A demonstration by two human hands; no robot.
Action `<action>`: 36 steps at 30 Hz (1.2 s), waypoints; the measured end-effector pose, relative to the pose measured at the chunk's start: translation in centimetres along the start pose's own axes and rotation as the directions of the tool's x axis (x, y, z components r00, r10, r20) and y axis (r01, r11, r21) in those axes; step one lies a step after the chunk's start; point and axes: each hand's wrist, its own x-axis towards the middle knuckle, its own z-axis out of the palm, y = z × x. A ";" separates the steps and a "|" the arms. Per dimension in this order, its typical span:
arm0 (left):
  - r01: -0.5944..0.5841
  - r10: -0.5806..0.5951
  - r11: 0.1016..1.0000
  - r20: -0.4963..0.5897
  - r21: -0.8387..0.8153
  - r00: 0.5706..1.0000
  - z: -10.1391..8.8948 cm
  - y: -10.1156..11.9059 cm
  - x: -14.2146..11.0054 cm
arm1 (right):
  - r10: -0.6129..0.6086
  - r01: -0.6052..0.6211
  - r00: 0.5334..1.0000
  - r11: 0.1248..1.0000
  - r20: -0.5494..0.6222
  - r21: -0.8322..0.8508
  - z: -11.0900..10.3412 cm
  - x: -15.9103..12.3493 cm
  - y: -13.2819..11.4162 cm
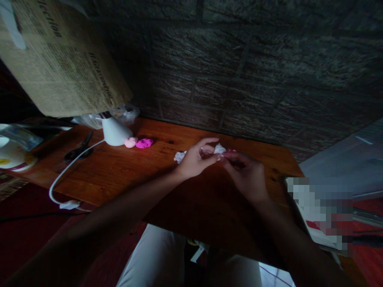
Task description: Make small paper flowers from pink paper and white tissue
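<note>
My left hand (194, 160) pinches a small white crumpled lump (220, 148) between thumb and fingers, just above the wooden table. Against the lump's lower right edge, the fingertips of my right hand (248, 175) are pressed together, pinching a bit of the white material. Whether it is paper or clay I cannot tell. Another white crumpled lump (179, 156) lies to the left, partly hidden behind my left hand. Small pink bits (232, 150) show behind my right fingers. Farther left sit a pale pink lump (131, 142) and a bright pink lump (144, 143), touching.
A lamp with a white base (115, 131) and a newsprint shade (74, 59) stands at the left, its white cord (61, 173) looping over the table edge. Black scissors (79, 150) lie beside it. A stone-patterned wall (215, 71) rises behind the wooden table (119, 171).
</note>
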 end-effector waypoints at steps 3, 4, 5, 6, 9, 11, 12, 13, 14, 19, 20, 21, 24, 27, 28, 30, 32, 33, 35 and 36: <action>-0.023 0.023 0.999 0.002 0.045 1.000 0.3 0.2 -0.3 | -0.014 0.014 1.000 1.000 0.010 -0.026 0.1 0.0 -0.1; -0.026 0.026 0.998 -0.002 0.056 1.000 0.4 0.2 -0.4 | -0.021 0.021 1.000 0.999 0.016 -0.037 0.1 0.0 -0.2; -0.024 0.025 0.998 -0.009 0.061 1.000 0.5 0.1 -0.4 | -0.029 0.030 0.999 0.998 0.021 -0.049 0.1 0.0 -0.2; -0.015 0.017 0.998 -0.020 0.057 1.000 0.5 0.1 -0.3 | -0.040 0.041 0.999 0.997 0.022 -0.063 0.0 0.0 -0.3; 0.062 -0.063 0.998 -0.101 -0.012 0.993 0.3 -0.3 0.2 | -0.065 0.066 0.998 0.994 0.022 -0.084 -0.1 0.0 -0.6; 0.132 -0.145 0.988 -0.175 -0.084 0.974 -0.1 -0.4 0.6 | -0.059 0.060 0.998 0.996 0.014 -0.068 -0.3 0.0 -0.8; 0.161 -0.181 0.980 -0.193 -0.116 0.964 -0.3 -0.3 0.8 | -0.049 0.050 0.999 0.997 0.010 -0.056 -0.4 0.0 -0.9; 0.181 -0.207 0.972 -0.190 -0.148 0.960 -0.5 -0.3 0.9 | -0.036 0.036 0.999 0.998 0.007 -0.044 -0.4 0.0 -1.0; 0.188 -0.221 0.965 -0.179 -0.186 0.959 -0.6 -0.2 1.0 | -0.025 0.025 1.000 0.999 0.005 -0.036 -0.5 0.0 -1.0; 0.217 -0.247 0.913 -0.044 -0.347 0.968 -0.5 0.1 0.7 | -0.012 0.013 0.999 0.999 0.034 -0.032 -0.6 0.3 -1.0; 0.224 -0.249 0.905 -0.024 -0.362 0.968 -0.4 0.1 0.7 | -0.001 0.002 0.999 1.000 0.039 -0.017 -0.6 0.3 -0.8; 0.232 -0.253 0.899 -0.009 -0.372 0.967 -0.4 0.1 0.6 | 0.015 -0.015 0.999 1.000 0.043 0.004 -0.5 0.3 -0.6; 0.253 -0.271 0.885 0.010 -0.390 0.962 -0.3 0.0 0.5 | 0.048 -0.051 0.998 0.997 0.051 0.058 -0.3 0.3 -0.1; 0.265 -0.291 0.881 -0.005 -0.393 0.957 -0.2 -0.2 0.6 | 0.047 -0.052 0.996 0.996 0.073 0.066 -0.2 0.3 0.0; 0.267 -0.295 0.879 -0.010 -0.394 0.956 -0.2 -0.2 0.6 | 0.045 -0.050 0.996 0.997 0.081 0.066 -0.2 0.3 -0.1; 0.270 -0.302 0.875 -0.016 -0.403 0.953 -0.2 -0.3 0.7 | 0.045 -0.051 0.995 0.996 0.084 0.070 -0.2 0.2 -0.3; 0.278 -0.314 0.863 -0.018 -0.423 0.949 -0.3 -0.3 0.8 | 0.053 -0.059 0.996 0.995 0.075 0.081 -0.2 0.2 -0.5; 0.285 -0.324 0.854 -0.017 -0.435 0.946 -0.4 -0.2 0.9 | 0.062 -0.067 0.996 0.994 0.068 0.088 -0.2 0.2 -0.5; 0.297 -0.341 0.837 -0.014 -0.459 0.940 -0.5 -0.1 1.0 | 0.084 -0.089 0.995 0.991 0.058 0.098 -0.2 0.2 -0.5; 0.300 -0.345 0.833 -0.012 -0.466 0.939 -0.6 -0.1 1.0 | 0.095 -0.101 0.994 0.990 0.057 0.103 -0.2 0.2 -0.4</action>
